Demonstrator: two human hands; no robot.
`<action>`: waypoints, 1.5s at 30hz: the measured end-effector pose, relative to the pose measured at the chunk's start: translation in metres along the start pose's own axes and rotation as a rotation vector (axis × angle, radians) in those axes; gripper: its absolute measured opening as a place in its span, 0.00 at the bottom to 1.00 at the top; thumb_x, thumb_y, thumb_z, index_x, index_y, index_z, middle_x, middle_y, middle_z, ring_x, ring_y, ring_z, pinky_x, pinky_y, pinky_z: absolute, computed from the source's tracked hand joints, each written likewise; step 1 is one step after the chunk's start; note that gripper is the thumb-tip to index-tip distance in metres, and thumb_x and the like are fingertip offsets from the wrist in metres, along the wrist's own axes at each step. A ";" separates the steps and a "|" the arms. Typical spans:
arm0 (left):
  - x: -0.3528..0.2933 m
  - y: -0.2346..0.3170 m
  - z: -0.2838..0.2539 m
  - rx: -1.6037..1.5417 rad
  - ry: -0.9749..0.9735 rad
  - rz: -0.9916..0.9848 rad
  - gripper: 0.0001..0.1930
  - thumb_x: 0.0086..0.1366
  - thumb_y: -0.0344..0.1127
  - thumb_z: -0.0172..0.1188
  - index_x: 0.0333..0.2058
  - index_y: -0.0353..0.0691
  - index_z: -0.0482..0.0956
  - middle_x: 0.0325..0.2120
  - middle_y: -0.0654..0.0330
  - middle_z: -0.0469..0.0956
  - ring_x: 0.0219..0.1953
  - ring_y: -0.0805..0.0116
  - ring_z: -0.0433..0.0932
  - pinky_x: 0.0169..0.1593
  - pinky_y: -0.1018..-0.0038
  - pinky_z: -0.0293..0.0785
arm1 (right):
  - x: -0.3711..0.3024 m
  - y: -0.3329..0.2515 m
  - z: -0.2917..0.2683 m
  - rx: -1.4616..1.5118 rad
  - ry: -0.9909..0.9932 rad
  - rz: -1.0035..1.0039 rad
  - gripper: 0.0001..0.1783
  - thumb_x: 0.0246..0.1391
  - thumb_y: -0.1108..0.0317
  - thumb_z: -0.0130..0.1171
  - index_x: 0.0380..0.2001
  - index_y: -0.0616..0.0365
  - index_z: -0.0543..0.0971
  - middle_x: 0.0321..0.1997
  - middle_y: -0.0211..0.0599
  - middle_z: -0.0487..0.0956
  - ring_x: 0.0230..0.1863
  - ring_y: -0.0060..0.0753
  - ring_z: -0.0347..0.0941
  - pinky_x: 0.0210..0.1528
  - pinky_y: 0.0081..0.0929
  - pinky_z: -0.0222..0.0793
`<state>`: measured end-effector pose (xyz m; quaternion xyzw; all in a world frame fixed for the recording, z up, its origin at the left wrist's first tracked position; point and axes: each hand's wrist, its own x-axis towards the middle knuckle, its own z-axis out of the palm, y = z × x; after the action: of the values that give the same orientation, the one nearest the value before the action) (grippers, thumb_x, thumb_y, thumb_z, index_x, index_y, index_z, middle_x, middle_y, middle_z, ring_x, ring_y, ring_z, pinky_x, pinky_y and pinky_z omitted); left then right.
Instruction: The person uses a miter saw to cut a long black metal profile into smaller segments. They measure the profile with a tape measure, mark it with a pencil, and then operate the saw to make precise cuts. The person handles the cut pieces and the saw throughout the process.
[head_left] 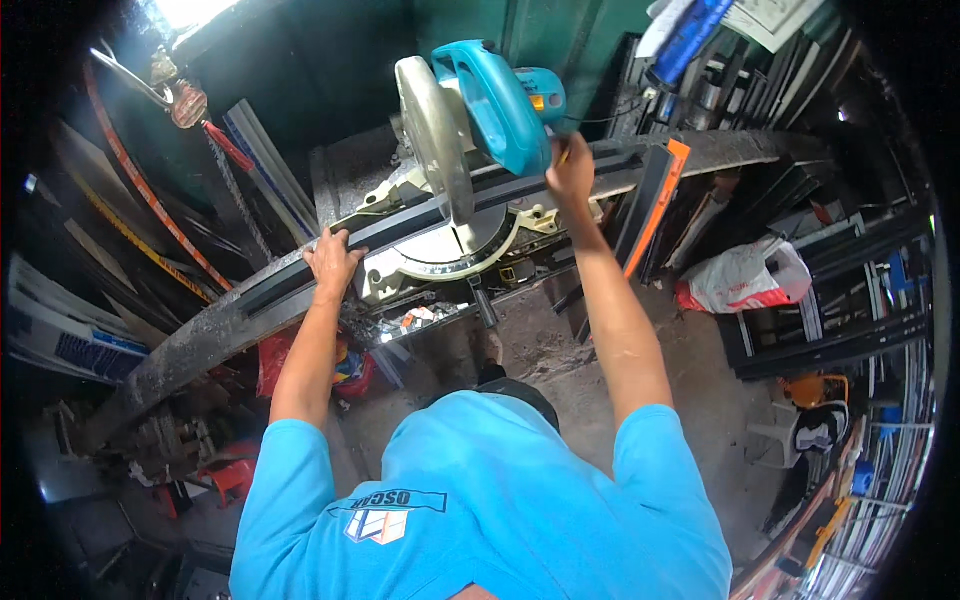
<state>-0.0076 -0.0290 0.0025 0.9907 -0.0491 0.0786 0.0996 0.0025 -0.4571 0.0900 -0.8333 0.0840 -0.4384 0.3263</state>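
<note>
A miter saw (497, 105) with a teal body stands before me, its pale blade guard (432, 135) over a rounded base (455, 255). Along its fence lies a long dark profile bar (390, 235), running out to both sides. My left hand (335, 258) presses on this bar left of the blade, fingers bent over its edge. Beside the lower end of the saw's teal handle is my right hand (572, 172), its fingers closed. A small yellowish spot shows at those fingers; what they hold is too small to make out.
A long grey beam (190, 355) runs under the saw. An upright dark bar with an orange edge (660, 205) leans right of it. A white and red plastic bag (750, 278) lies by racks of profiles (870, 310) at right. Scraps (420, 318) litter the saw's front.
</note>
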 end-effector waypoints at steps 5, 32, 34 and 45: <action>0.000 -0.015 0.011 0.034 0.066 0.010 0.24 0.50 0.51 0.77 0.43 0.47 0.83 0.51 0.52 0.78 0.53 0.50 0.78 0.53 0.48 0.63 | -0.059 0.060 0.042 -0.093 -0.558 0.168 0.28 0.55 0.65 0.65 0.59 0.52 0.72 0.45 0.50 0.82 0.42 0.60 0.82 0.44 0.49 0.79; -0.008 -0.016 -0.002 -0.016 -0.011 0.018 0.24 0.52 0.50 0.75 0.44 0.43 0.84 0.48 0.53 0.77 0.54 0.50 0.75 0.58 0.49 0.62 | 0.045 0.132 0.000 -0.668 -0.634 0.067 0.18 0.58 0.63 0.57 0.52 0.50 0.77 0.51 0.49 0.79 0.50 0.59 0.80 0.51 0.54 0.76; -0.006 -0.011 -0.003 -0.027 -0.029 -0.003 0.24 0.51 0.50 0.75 0.44 0.43 0.84 0.49 0.52 0.76 0.55 0.50 0.75 0.59 0.51 0.62 | 0.043 0.102 -0.010 -0.509 -0.512 -0.003 0.20 0.55 0.65 0.59 0.53 0.53 0.78 0.49 0.52 0.80 0.49 0.61 0.79 0.48 0.52 0.76; -0.024 -0.033 -0.010 -0.233 0.036 0.204 0.19 0.62 0.41 0.68 0.50 0.43 0.85 0.41 0.56 0.82 0.47 0.54 0.78 0.53 0.59 0.69 | 0.121 -0.137 -0.090 0.527 -0.503 0.039 0.18 0.66 0.55 0.63 0.47 0.60 0.83 0.37 0.32 0.84 0.38 0.20 0.79 0.41 0.19 0.75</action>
<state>-0.0290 0.0070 0.0024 0.9608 -0.1563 0.0995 0.2060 -0.0155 -0.4451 0.2933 -0.8006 -0.0988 -0.2201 0.5484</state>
